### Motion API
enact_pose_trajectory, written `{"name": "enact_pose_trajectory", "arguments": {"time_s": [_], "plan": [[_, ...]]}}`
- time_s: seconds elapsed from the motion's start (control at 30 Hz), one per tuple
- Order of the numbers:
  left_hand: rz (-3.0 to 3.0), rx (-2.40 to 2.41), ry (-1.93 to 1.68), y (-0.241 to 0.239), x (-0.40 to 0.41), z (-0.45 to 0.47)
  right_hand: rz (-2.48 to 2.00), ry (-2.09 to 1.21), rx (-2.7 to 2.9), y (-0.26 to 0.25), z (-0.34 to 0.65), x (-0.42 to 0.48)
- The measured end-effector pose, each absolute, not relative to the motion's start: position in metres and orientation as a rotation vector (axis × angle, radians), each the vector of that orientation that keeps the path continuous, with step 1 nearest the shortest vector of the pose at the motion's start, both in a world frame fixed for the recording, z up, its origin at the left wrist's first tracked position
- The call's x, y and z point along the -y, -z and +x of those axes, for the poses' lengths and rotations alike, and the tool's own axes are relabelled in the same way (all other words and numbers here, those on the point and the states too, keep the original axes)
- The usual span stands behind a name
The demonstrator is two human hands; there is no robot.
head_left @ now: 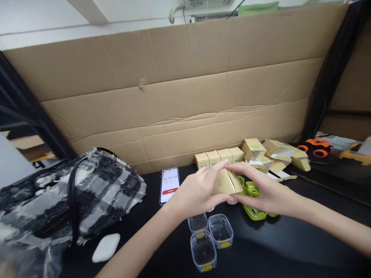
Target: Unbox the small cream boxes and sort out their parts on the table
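Between my two hands is a small gold cardboard box (224, 182), tilted above the black tabletop. My left hand (199, 187) grips its left side with the thumb below and fingers on top. My right hand (265, 189) holds the right end, thumb and fingers closed about it. Just under the hands stand several clear plastic containers, among them a front one (203, 251) and a right one (220, 231), with yellow stickers. Green plastic lids (255, 213) lie beneath my right hand and are partly hidden by it. Behind the held box, several similar gold boxes (213, 157) stand in a row.
Opened, crumpled gold boxes (275, 152) are heaped at the back right, near an orange-wheeled toy (315, 147). A phone (169, 185) showing a timer lies left of my hands. Farther left are a checkered bag (107, 185) and a white case (106, 248). A cardboard wall (174, 88) stands behind.
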State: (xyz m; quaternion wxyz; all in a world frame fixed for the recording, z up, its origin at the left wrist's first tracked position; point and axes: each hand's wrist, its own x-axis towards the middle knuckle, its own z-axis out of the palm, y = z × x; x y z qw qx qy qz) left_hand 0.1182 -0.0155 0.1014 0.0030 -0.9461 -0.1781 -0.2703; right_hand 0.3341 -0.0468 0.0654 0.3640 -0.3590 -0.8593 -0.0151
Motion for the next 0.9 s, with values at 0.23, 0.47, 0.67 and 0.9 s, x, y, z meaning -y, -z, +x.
{"name": "enact_pose_trajectory", "arguments": {"time_s": [0.23,0.47,0.67,0.9], "plan": [[-2.851,0.51,0.771,-0.098,0.031,0.114,-0.885,0.309,2.204,-0.054,0.334,0.057],[-2.814,0.53,0.97,-0.096,0.033,0.107,-0.757,0.56,2.069,-0.046,0.33,0.061],[-2.827,0.469,0.838,-0.094,0.029,0.107,-0.849,0.394,2.131,-0.049,0.328,0.063],[-2.835,0.507,0.766,-0.09,0.032,0.111,-0.934,0.176,2.144,-0.043,0.326,0.064]]}}
